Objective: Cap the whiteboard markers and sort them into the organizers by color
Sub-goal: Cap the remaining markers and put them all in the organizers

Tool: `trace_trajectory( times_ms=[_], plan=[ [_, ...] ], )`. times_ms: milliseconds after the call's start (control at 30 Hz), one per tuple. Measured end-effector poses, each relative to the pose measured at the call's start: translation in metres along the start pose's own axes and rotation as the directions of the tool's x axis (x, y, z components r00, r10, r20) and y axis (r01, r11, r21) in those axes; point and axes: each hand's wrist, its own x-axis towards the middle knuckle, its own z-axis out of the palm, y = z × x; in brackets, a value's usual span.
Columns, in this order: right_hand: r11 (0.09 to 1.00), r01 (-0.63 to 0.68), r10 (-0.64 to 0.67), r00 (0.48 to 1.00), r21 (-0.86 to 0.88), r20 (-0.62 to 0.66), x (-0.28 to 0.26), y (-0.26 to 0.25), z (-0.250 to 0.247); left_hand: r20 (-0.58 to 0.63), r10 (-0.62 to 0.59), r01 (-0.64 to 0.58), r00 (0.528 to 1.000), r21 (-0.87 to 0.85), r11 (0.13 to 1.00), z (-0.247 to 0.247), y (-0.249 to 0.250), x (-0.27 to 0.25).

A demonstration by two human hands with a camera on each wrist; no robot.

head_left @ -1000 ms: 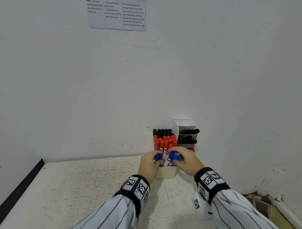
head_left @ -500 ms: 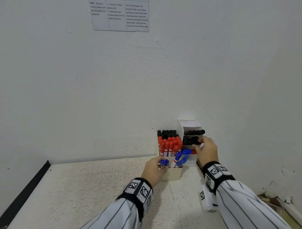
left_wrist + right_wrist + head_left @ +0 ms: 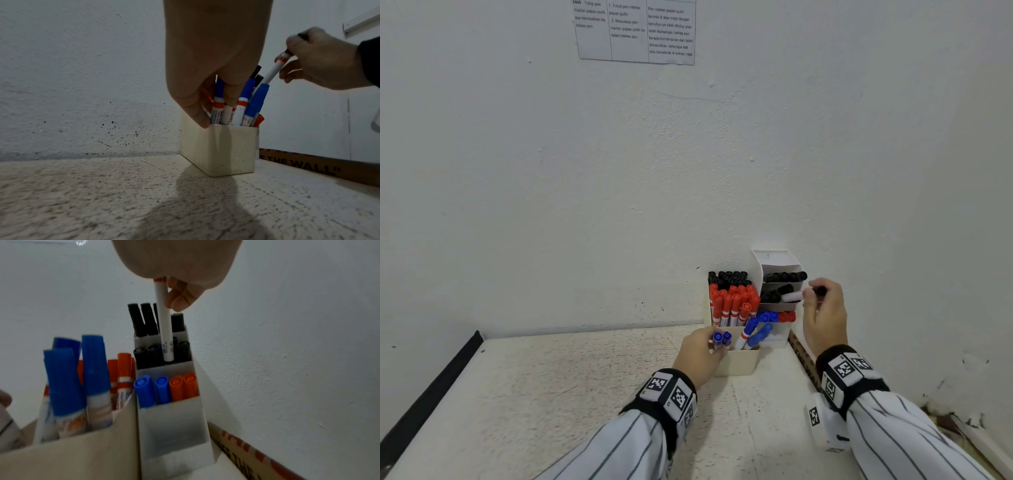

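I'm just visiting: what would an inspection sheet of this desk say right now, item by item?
Surface: speckled cream table set against a white wall.
Job's things: cream box with blue, red and black markers; white tiered organizer with black markers above, blue and red below.
Clutter: cardboard strip along the wall.
Hands: left hand grips blue markers in the box; right hand pinches a black marker at the organizer's middle tier.
Cables: nothing seen.
Surroundings: printed notice on the wall.
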Motion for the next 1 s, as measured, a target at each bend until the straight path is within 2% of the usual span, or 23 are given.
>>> trace_trajectory(
  times_ms=[133, 233, 400, 467, 733, 833, 900, 1000],
  plan=[
    [0.992, 0.088, -0.082, 0.994, 0.094, -0.071, 0.009, -0.008, -0.013, -0.005, -0.011, 0.011, 1.000, 0.007, 1.000, 0.001, 0.000, 0.000],
    [0.987, 0.120, -0.113, 0.991, 0.108, -0.068, 0.015, -0.012, -0.019, -0.007, -0.014, 0.014, 1.000, 0.002, 1.000, 0.001, 0.000, 0.000],
    [0.997, 0.074, -0.071, 0.989, -0.023, 0.127, 0.013, -0.014, -0.019, 0.000, -0.019, 0.019, 1.000, -0.007, 1.000, 0.002, -0.001, 0.001],
    [0.994, 0.102, -0.097, 0.985, -0.031, 0.140, 0.009, -0.015, -0.018, -0.002, -0.011, 0.011, 1.000, -0.005, 1.000, 0.001, -0.002, 0.001],
    [0.956, 0.228, -0.222, 0.974, 0.184, -0.052, 0.030, -0.039, -0.027, -0.008, 0.007, -0.008, 1.000, -0.023, 1.000, 0.002, -0.003, 0.001],
    [0.939, 0.227, -0.215, 0.974, 0.257, -0.075, 0.038, -0.051, -0.021, -0.003, 0.006, -0.006, 1.000, -0.032, 0.999, 0.002, -0.004, 0.001],
    [0.954, 0.184, -0.183, 0.983, 0.235, -0.028, 0.040, -0.051, -0.015, -0.002, -0.001, 0.001, 1.000, -0.030, 1.000, 0.002, -0.004, 0.001],
    [0.984, 0.148, -0.155, 0.985, 0.097, 0.070, 0.041, -0.047, -0.008, 0.001, 0.010, -0.010, 1.000, -0.028, 1.000, 0.002, -0.005, 0.002]
  ],
)
